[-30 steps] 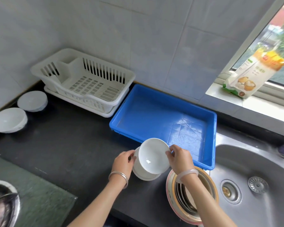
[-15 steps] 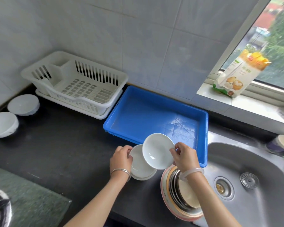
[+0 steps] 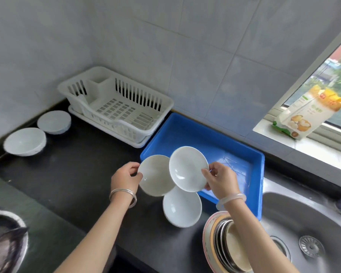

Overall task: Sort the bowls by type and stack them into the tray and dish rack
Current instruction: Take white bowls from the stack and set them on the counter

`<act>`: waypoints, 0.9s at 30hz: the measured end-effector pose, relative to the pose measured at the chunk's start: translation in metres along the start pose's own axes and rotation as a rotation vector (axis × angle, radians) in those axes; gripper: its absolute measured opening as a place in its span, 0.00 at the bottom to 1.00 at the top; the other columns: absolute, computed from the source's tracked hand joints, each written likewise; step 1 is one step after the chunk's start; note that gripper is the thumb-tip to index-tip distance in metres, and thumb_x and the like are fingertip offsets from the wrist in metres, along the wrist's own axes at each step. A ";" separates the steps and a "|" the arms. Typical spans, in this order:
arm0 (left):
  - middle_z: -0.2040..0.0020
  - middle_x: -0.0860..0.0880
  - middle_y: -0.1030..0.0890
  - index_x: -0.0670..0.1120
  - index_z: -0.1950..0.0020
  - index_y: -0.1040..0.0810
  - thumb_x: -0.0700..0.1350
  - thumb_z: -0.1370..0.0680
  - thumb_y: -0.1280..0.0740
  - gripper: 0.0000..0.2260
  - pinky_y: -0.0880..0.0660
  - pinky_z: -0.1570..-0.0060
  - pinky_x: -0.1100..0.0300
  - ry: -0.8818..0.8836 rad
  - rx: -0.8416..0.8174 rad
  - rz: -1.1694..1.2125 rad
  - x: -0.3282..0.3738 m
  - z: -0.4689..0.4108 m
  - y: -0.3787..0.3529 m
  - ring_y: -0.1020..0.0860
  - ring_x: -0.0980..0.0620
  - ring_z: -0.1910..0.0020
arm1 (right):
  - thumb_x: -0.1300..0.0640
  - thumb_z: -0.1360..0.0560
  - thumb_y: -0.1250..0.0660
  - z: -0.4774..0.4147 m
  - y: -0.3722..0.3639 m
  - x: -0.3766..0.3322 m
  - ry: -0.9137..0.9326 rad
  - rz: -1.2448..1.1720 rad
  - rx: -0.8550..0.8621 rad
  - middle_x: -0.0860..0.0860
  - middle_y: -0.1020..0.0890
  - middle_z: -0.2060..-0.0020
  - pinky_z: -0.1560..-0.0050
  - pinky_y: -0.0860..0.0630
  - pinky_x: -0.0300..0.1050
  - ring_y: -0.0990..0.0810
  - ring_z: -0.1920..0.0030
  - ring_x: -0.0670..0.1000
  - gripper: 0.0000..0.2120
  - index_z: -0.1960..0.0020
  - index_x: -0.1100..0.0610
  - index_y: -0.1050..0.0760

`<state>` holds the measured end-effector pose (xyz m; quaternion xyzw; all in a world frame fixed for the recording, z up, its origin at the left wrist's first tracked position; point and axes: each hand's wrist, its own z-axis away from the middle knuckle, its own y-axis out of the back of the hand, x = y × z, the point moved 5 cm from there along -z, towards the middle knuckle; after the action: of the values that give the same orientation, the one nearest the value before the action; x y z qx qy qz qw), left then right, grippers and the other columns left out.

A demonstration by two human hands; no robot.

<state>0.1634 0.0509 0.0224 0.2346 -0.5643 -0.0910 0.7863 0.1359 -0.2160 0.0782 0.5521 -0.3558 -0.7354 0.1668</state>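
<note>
Glossy white ceramic bowls (image 3: pixel 188 168); smooth blue plastic tray (image 3: pixel 261 174); white slotted plastic dish rack (image 3: pixel 116 107); matt black table (image 3: pixel 67 170); brushed steel sink (image 3: pixel 323 223).

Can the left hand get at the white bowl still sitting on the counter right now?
Probably not yet. The left hand is already holding a white bowl by its rim, so it has no free grip. The counter bowl lies close below with nothing covering it; the held bowl needs putting down first.
</note>
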 end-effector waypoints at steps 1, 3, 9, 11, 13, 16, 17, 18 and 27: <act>0.55 0.52 0.19 0.51 0.52 0.21 0.37 0.29 0.32 0.10 0.20 0.50 0.49 0.022 0.025 0.020 -0.006 -0.005 0.011 0.21 0.51 0.54 | 0.59 0.27 0.35 -0.004 -0.008 -0.008 0.012 -0.003 -0.015 0.51 0.23 0.78 0.73 0.31 0.27 0.26 0.81 0.41 0.08 0.62 0.63 0.26; 0.52 0.50 0.18 0.51 0.51 0.21 0.37 0.29 0.33 0.10 0.21 0.50 0.47 0.065 0.083 0.058 -0.021 -0.015 0.035 0.20 0.48 0.53 | 0.59 0.27 0.36 -0.012 -0.028 -0.027 0.041 -0.008 -0.050 0.51 0.23 0.78 0.75 0.33 0.26 0.26 0.81 0.40 0.08 0.63 0.62 0.27; 0.50 0.47 0.17 0.50 0.52 0.20 0.37 0.30 0.33 0.11 0.21 0.49 0.46 0.219 0.283 0.183 -0.082 -0.038 0.106 0.19 0.45 0.52 | 0.58 0.26 0.37 -0.034 -0.112 -0.081 0.077 -0.002 -0.220 0.50 0.23 0.75 0.77 0.32 0.27 0.25 0.82 0.40 0.07 0.62 0.59 0.27; 0.50 0.47 0.17 0.50 0.52 0.20 0.37 0.31 0.33 0.11 0.21 0.50 0.46 0.275 0.345 0.231 -0.102 -0.045 0.126 0.19 0.44 0.54 | 0.58 0.26 0.37 -0.042 -0.142 -0.096 0.072 0.017 -0.270 0.50 0.22 0.74 0.76 0.31 0.29 0.24 0.81 0.40 0.07 0.61 0.59 0.26; 0.52 0.47 0.17 0.51 0.55 0.20 0.36 0.31 0.34 0.11 0.20 0.53 0.47 0.319 0.410 0.269 -0.119 -0.054 0.144 0.19 0.46 0.60 | 0.58 0.26 0.38 -0.050 -0.170 -0.110 0.060 0.028 -0.304 0.50 0.21 0.73 0.72 0.27 0.34 0.23 0.80 0.42 0.06 0.60 0.58 0.25; 0.56 0.49 0.19 0.52 0.57 0.22 0.36 0.31 0.34 0.11 0.19 0.56 0.47 0.382 0.495 0.312 -0.138 -0.067 0.165 0.22 0.54 0.67 | 0.58 0.25 0.38 -0.062 -0.213 -0.129 0.029 0.019 -0.352 0.50 0.22 0.71 0.65 0.21 0.45 0.21 0.76 0.47 0.06 0.61 0.56 0.28; 0.56 0.49 0.19 0.52 0.58 0.22 0.35 0.31 0.34 0.11 0.19 0.56 0.47 0.403 0.521 0.328 -0.144 -0.072 0.171 0.23 0.55 0.68 | 0.58 0.25 0.39 -0.065 -0.228 -0.135 0.019 0.022 -0.371 0.50 0.22 0.70 0.62 0.20 0.47 0.20 0.74 0.49 0.06 0.61 0.55 0.28; 0.56 0.49 0.19 0.52 0.58 0.22 0.35 0.31 0.34 0.11 0.19 0.55 0.47 0.423 0.544 0.343 -0.149 -0.077 0.176 0.23 0.56 0.68 | 0.58 0.24 0.39 -0.069 -0.241 -0.141 0.010 0.026 -0.390 0.50 0.22 0.70 0.60 0.19 0.49 0.20 0.73 0.49 0.05 0.59 0.56 0.28; 0.56 0.48 0.19 0.49 0.55 0.22 0.35 0.30 0.35 0.10 0.20 0.51 0.46 0.516 0.626 0.393 -0.180 -0.117 0.203 0.20 0.45 0.62 | 0.60 0.24 0.40 -0.090 -0.325 -0.177 -0.070 0.050 -0.436 0.55 0.21 0.67 0.65 0.21 0.46 0.18 0.67 0.55 0.03 0.56 0.58 0.29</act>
<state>0.1856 0.3324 -0.0638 0.3644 -0.3838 0.2967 0.7949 0.3271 0.0916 -0.0413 0.4681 -0.2076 -0.8094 0.2876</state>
